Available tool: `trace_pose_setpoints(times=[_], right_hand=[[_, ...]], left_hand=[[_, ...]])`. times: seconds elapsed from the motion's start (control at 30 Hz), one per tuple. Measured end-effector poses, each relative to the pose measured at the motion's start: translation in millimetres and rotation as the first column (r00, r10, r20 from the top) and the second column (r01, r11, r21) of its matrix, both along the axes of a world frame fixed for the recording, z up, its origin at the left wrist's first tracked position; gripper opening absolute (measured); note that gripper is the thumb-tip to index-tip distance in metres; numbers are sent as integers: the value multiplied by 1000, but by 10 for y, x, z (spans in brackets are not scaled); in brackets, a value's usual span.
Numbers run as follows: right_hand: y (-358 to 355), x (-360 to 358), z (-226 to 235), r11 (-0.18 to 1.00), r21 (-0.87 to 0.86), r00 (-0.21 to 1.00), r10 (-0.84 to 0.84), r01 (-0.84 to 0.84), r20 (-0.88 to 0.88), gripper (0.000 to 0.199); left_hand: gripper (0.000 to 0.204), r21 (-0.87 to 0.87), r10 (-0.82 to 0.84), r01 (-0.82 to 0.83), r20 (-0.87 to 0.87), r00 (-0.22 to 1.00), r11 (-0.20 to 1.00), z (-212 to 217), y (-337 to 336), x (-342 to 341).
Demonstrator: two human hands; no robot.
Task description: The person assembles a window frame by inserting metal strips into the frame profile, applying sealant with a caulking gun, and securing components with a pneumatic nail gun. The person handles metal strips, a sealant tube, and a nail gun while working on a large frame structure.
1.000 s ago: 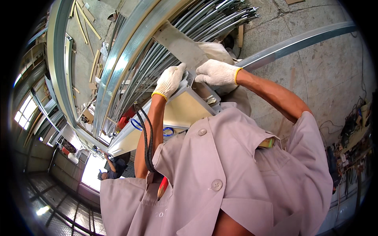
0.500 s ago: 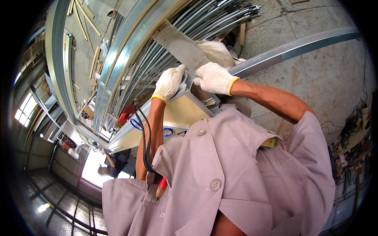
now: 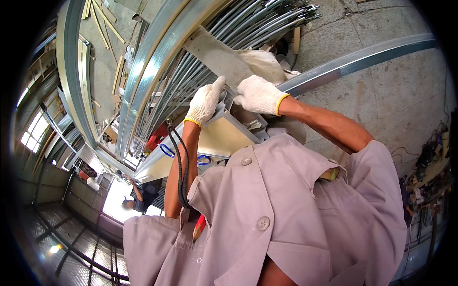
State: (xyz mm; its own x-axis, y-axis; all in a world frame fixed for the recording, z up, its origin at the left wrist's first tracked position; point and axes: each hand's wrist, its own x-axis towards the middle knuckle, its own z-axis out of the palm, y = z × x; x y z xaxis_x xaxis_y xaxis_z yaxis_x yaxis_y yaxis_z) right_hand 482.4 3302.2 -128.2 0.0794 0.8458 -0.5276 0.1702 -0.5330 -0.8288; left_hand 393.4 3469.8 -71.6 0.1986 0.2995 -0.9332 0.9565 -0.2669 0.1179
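My left hand [image 3: 205, 102], in a white knit glove with a yellow cuff, is curled at the left of the grey metal corner [image 3: 226, 106] of a framed panel [image 3: 222, 135]. One of its digits points up and away from me. My right hand [image 3: 261, 96], gloved the same way, is closed at the right of that corner, its fingertips turned inward. Only a small gap separates the hands. Whatever they grip is hidden by the gloves. Just beyond them, a flat greyish board [image 3: 217, 53] slants toward the far left, with a whitish cloth-like bundle [image 3: 265, 65] beside it.
Long metal channels [image 3: 143, 62] run along the left, and a bundle of thin metal rods [image 3: 238, 28] lies beyond my hands. Another metal beam [image 3: 358, 59] stretches to the far right. Wood strips [image 3: 102, 26] lie on the floor. Another person [image 3: 140, 198] is at the lower left.
A digit of my left glove now stands out straighter, pointing upward. My right hand stays almost in place. The whole view has shifted slightly.
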Motion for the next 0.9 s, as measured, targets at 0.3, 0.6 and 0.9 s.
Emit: trace_pose_setpoints(times=[0.3, 0.6, 0.9], right_hand=[[-31, 190, 38, 999, -54, 963, -19, 5, -270, 33], [-131, 170, -31, 994, 60, 957, -67, 88, -282, 38], [-171, -21, 107, 977, 19, 968, -210, 214, -135, 36]], left_hand=[[52, -202, 32, -46, -69, 997, 978, -127, 37, 43], [52, -206, 49, -48, -1, 999, 977, -77, 6, 26], [52, -240, 93, -83, 30, 995, 967, -186, 54, -61]])
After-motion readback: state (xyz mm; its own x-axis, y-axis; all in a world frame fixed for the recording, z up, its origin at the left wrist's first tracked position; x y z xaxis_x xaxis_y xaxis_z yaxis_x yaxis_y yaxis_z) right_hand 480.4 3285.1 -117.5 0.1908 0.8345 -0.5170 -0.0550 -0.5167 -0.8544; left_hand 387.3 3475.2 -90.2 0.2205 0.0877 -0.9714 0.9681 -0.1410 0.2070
